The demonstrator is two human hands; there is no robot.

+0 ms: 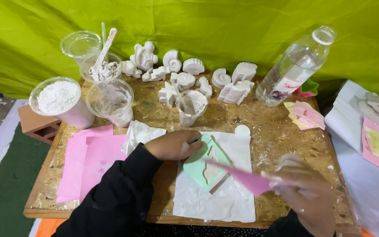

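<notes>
Pinning the green mould (207, 164) flat on the counter (277, 131) with my left hand (174, 144), my right hand (305, 188) grips a pink scraper (246, 179) angled across it.

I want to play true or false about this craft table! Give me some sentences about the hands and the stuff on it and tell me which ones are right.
1. The left hand rests on a light green mould. True.
2. The right hand holds a pink flat tool. True.
3. The green mould lies on the pink sheets. False: it lies on white paper; the pink sheets are off to the left.
4. The clear plastic bottle has its cap on. False: its mouth is open, no cap.
5. White shell-shaped figures stand at the back of the table. True.
6. The cup of white powder is tipped over. False: it stands upright.
</notes>
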